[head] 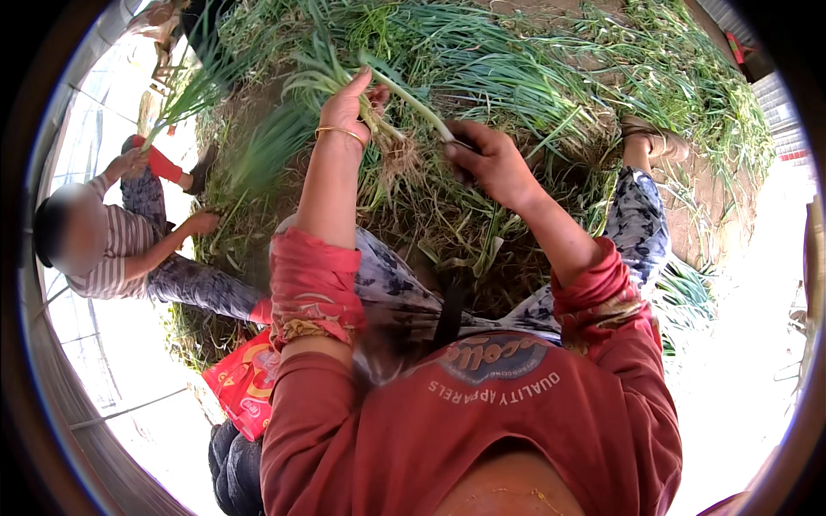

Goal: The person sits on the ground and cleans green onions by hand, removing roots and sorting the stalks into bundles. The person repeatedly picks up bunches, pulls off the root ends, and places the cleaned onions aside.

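My left hand (348, 111), with a thin bangle at the wrist, is closed around a bunch of green onions (379, 129); their roots hang towards the right and the leaves stick out past the thumb. Between the thumb and fingers of my right hand (481, 155) is the pale root end of a single green onion stalk (416, 103), whose other end reaches up to my left thumb. Below both hands lie loose leaves and plant litter (445, 226). Just beyond them a large pile of green onions (503, 71) is spread on the ground.
At the left sits a co-worker (122, 251) in a striped shirt, holding green onions in one hand. A red printed bag (248, 384) lies by my left elbow. More green onions (684, 297) lie beyond my right knee. My shoe (658, 138) rests at the pile's right edge.
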{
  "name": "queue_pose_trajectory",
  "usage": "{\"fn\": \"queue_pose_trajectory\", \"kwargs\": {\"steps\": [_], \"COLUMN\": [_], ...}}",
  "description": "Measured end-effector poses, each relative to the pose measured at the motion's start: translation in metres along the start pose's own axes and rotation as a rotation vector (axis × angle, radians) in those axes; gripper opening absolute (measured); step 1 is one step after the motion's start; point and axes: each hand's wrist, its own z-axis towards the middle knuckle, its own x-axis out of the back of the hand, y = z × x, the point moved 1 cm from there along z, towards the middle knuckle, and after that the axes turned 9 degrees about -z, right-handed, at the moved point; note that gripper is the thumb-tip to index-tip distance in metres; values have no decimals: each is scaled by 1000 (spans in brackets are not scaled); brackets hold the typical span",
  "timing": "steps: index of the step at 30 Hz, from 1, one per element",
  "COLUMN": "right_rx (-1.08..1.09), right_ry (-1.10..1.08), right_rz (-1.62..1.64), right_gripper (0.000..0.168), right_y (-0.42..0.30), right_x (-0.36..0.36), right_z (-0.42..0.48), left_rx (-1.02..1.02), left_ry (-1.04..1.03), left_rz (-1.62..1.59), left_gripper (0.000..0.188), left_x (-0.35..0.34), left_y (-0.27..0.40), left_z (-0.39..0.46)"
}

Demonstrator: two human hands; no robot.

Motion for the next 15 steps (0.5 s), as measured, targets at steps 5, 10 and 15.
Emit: {"fn": "queue_pose_trajectory", "kwargs": {"steps": [5,10,15], "right_rx": [197,60,214], "right_ry": [-228,-175,-515], "right_rz": [151,-200,-920], "right_gripper": [38,34,63], "right_y": [-16,94,185], "right_x": [-47,-81,-186], "right_z": [53,109,119], "left_rx": [52,16,-275], "left_ry": [-60,-552,-833], "left_rz": [199,-871,-622], "left_gripper": [46,39,49], "left_x": [30,92,155], "left_y": [41,136,170], "left_z": [-34,-56,-63]}}
